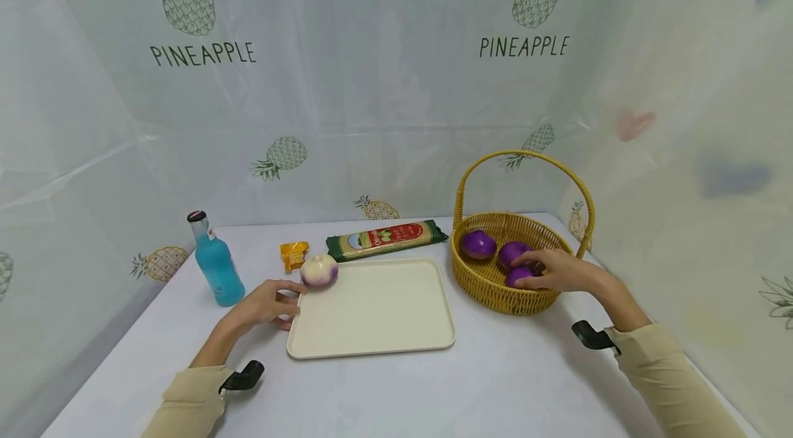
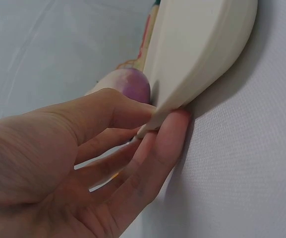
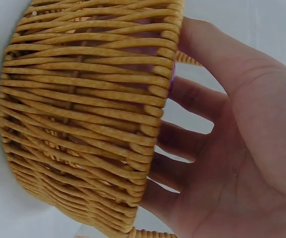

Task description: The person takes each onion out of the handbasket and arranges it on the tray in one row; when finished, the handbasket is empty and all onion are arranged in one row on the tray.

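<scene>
My left hand [image 1: 268, 305] pinches the left rim of a cream tray [image 1: 378, 310]; in the left wrist view the thumb lies on top and fingers pass underneath. A round white-and-purple vegetable, like a turnip [image 1: 319, 271], rests at the tray's back left corner, just beyond that hand. At the right, my right hand [image 1: 560, 271] reaches over the rim of a wicker basket [image 1: 495, 297]. Its thumb and fingers are around the nearest purple onion [image 1: 519, 277]; the basket wall hides the fingertips in the right wrist view. Two more purple onions [image 1: 478, 244] lie deeper in the basket.
A blue bottle [image 1: 219, 269] stands at the left, near my left forearm. Behind the tray lie a small orange packet [image 1: 294, 255] and a long green-and-red package [image 1: 387, 240]. The basket's tall handle [image 1: 526, 153] arches above it. A patterned sheet [image 1: 384, 94] hangs behind the white table.
</scene>
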Available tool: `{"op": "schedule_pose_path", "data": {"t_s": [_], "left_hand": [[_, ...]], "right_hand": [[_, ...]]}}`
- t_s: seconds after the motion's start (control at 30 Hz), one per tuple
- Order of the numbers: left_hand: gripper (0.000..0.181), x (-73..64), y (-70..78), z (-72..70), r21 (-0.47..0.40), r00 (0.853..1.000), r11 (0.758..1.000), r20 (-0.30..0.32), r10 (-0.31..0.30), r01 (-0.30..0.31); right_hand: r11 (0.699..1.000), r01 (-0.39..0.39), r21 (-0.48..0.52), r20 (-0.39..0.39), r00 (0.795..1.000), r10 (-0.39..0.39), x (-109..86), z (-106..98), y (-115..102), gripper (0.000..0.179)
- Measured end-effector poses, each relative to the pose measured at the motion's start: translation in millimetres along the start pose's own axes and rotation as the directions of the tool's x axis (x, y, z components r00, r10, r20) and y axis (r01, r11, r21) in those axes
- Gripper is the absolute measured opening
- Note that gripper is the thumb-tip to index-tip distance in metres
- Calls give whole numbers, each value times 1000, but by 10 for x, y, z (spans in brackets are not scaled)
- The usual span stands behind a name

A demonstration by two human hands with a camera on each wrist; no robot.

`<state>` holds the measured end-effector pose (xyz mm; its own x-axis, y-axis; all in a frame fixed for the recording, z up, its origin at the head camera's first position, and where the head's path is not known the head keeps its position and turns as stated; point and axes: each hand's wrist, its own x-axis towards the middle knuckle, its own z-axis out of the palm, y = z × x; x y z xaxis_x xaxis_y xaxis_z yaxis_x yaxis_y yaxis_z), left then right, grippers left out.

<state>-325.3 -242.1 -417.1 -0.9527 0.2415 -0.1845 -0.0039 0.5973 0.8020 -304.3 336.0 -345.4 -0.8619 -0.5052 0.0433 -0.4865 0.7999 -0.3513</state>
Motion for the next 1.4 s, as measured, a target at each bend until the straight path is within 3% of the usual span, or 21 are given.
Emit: {"op": "schedule_pose_path", "data": {"t_s": [0.53,0.77,1.0,1.2,1.4], "left_hand": [[50,11,-14,-5,-5,1000,1000,0,-3,3],[50,11,-27,-4,-4,1000,1000,1,1,-1],[50,-8,-28,-18,-13,1000,1000,6,7,-7],[50,-41,-71,-37,-15,1000,1000,13,13,-13],[49,-7,-18,-4,-9,1000,1000,12,21,-21]], "right_hand": [[996,59,-62,-145,987,-68,225,-161,-219,43],[997,72,-14,-183,980,-73,392,-167,-420,48],[991,131,32,-195,973,-123,706,-98,-652,49],[980,179,89,-181,970,-161,1054,101,-875,48],[964,234,129,-150,965,-214,1346,314,-1084,48]]}}
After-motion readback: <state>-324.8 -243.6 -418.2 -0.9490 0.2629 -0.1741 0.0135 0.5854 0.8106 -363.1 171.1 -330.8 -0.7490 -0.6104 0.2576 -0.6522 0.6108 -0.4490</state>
